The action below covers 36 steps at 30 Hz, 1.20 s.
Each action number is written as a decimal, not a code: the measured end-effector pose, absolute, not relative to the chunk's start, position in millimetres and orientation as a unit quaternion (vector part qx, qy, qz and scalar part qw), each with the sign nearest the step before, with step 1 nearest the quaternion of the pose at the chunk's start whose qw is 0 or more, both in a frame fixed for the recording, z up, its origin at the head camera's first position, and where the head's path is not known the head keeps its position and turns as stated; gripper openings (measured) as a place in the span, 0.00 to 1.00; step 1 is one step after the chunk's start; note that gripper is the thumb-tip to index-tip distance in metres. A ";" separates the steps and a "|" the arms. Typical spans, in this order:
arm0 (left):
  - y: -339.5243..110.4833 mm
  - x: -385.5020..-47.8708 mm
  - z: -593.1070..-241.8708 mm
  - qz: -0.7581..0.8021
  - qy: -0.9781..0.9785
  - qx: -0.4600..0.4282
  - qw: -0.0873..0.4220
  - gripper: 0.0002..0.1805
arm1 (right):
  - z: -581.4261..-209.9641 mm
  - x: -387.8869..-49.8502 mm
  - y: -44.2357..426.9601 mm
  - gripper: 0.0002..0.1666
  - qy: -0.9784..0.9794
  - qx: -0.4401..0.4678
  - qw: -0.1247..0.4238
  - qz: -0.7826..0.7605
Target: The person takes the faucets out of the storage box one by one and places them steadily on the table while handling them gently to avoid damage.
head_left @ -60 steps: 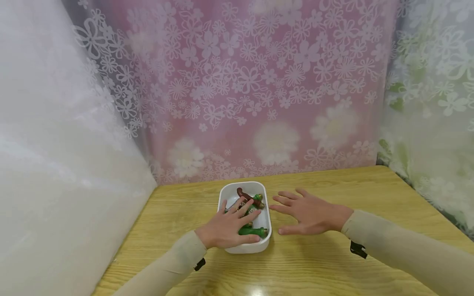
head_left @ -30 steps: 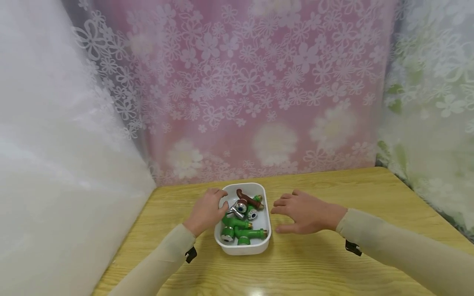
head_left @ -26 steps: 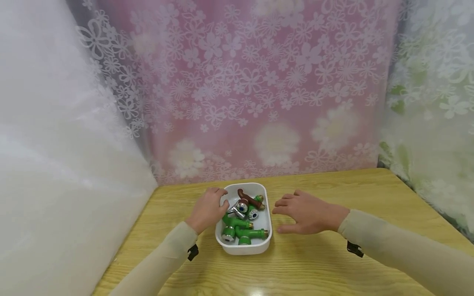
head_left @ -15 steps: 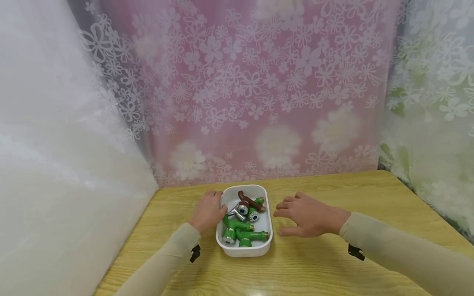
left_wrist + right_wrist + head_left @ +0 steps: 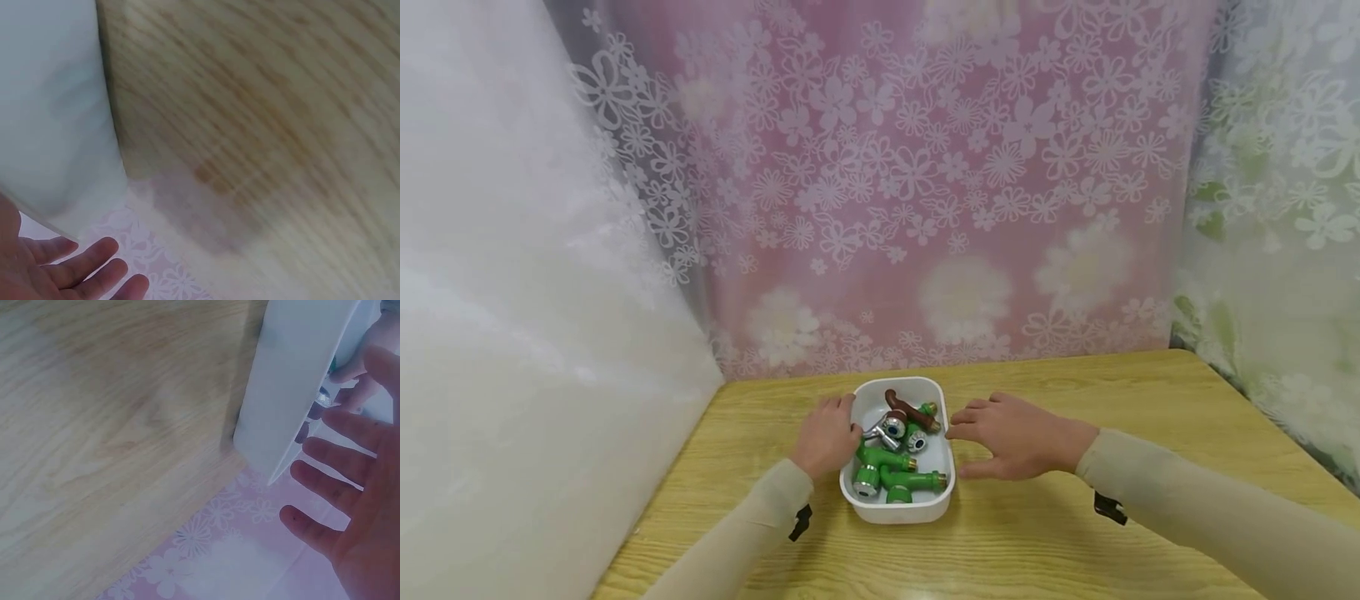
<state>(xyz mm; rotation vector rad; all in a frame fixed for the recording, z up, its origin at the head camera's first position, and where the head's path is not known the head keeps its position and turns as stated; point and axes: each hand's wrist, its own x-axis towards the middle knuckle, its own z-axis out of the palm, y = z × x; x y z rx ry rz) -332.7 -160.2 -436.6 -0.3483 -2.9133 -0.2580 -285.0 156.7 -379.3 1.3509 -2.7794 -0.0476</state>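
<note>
A white plastic bin [image 5: 901,513] on the table holds several water taps. Two green taps [image 5: 917,481] lie at its near end. Behind them sit a small chrome tap [image 5: 887,437], a brown tap [image 5: 912,412] and another green one, partly covered. My left hand [image 5: 826,439] is at the bin's left rim, thumb near the edge; in the left wrist view its loosely bent fingers [image 5: 94,256] show beyond the bin wall. My right hand [image 5: 1026,437] is beside the right rim, fingers spread and nearly straight, holding nothing. Whether either hand touches the rim I cannot tell.
The wood-grain table [image 5: 1000,542] extends around the bin. A pink flowered curtain [image 5: 940,208] hangs along its back edge. White sheeting [image 5: 535,333] closes off the left side, and a pale flowered curtain [image 5: 1277,250] the right.
Two seconds ago my left hand was spread over the taps; it has moved left to the rim, uncovering them. My right hand has since shifted slightly closer to the bin.
</note>
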 end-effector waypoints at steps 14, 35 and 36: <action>-161.0 -330.8 -446.2 -0.093 -0.984 -0.111 0.104 0.29 | -358.8 -316.8 117.0 0.32 -0.891 0.455 -0.008 -0.007; -159.2 -334.2 -444.1 -0.094 -0.986 -0.096 0.094 0.29 | -365.6 -366.4 64.5 0.27 -0.886 0.461 -0.041 -0.006; -159.7 -333.9 -444.2 -0.094 -0.986 -0.098 0.094 0.28 | -366.6 -367.6 61.4 0.27 -0.888 0.458 -0.042 -0.010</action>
